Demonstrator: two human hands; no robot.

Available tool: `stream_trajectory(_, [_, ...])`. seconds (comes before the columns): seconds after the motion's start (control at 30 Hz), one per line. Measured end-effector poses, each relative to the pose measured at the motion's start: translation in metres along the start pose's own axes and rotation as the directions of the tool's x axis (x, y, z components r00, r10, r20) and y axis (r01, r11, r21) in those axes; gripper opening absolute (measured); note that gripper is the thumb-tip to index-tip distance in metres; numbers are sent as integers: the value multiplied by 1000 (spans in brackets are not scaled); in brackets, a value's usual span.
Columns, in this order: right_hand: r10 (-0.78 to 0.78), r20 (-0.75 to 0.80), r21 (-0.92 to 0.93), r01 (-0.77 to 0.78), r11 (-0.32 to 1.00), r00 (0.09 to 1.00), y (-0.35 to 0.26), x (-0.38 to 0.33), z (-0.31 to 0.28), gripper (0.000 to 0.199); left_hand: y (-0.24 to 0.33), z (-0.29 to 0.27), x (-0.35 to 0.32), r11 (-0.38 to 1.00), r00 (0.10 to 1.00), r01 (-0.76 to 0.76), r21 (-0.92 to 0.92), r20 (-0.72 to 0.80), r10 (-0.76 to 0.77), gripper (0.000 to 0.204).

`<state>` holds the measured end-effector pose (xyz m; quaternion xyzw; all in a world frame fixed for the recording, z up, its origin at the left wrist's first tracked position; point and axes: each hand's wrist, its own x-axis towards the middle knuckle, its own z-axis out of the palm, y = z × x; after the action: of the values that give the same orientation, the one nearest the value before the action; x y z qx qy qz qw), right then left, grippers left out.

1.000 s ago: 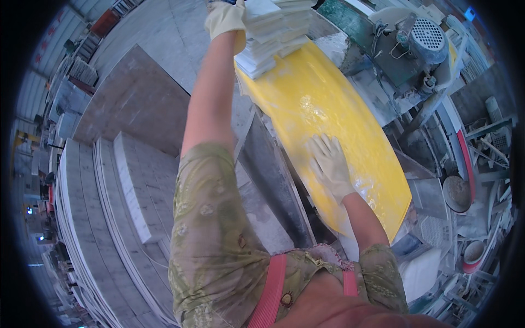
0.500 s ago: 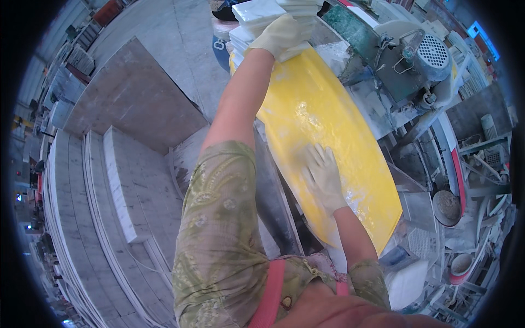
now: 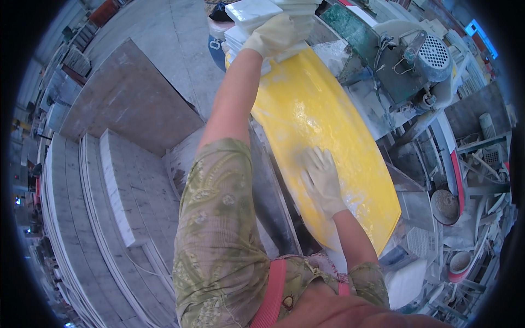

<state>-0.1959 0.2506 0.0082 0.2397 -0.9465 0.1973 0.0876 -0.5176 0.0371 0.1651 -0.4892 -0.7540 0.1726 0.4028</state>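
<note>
- Head view, nearest first: green patterned sleeve and a red strap filled the 6 o'clock edge.
- Right hand, in a pale work glove, lay flat on the yellow slab, just right of centre; fingers spread apart, palm down, clamped on nothing.
- Yellow slab ran from about 5 o'clock up to 12 o'clock, surface wet and glossy, long axis tilted toward 11 o'clock.
- Left arm stretched straight up toward 12 o'clock, across the slab's left edge.
- Left hand, gloved too, rested on the stack of white tiles at the slab's far end; fingers curled over the top tiles, gripping their edge.
- Grey stone slabs were stacked on edge at 8–9 o'clock, well apart from both hands.
- Brown slab lay at 10 o'clock beyond those.
- Machine with a ribbed motor housing sat at 2 o'clock, just beside the yellow slab's right edge.
- Round buckets at 4 o'clock, dusty.
</note>
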Motion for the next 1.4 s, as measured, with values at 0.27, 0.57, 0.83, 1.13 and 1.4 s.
stream_trajectory(0.27, [17, 10, 31, -18, 999, 1000, -2, 0, -3, 43, -3, -5, -6, 1000, 992, -21, -12, 123, 22, 22])
stream_trajectory(0.57, [39, 18, 28, -39, 999, 999, -5, 3, -5, 46, -7, -2, -12, 953, 958, 228, -200, 224, -182, 20])
stream_trajectory(0.83, [76, 106, 21, -78, 997, 992, -6, 1, -7, 47, 23, -38, -8, 530, 845, 472, -705, 189, -501, 28])
stream_trajectory(1.13, [35, -5, -8, -35, 999, 999, -3, -3, 6, 47, 315, -144, -106, 580, 819, 573, -580, 369, -440, 29])
stream_trajectory(1.4, [-57, -79, -64, 52, 997, 995, 8, -10, 18, 47, 482, -290, -176, -111, 227, 868, -485, 585, -779, 23])
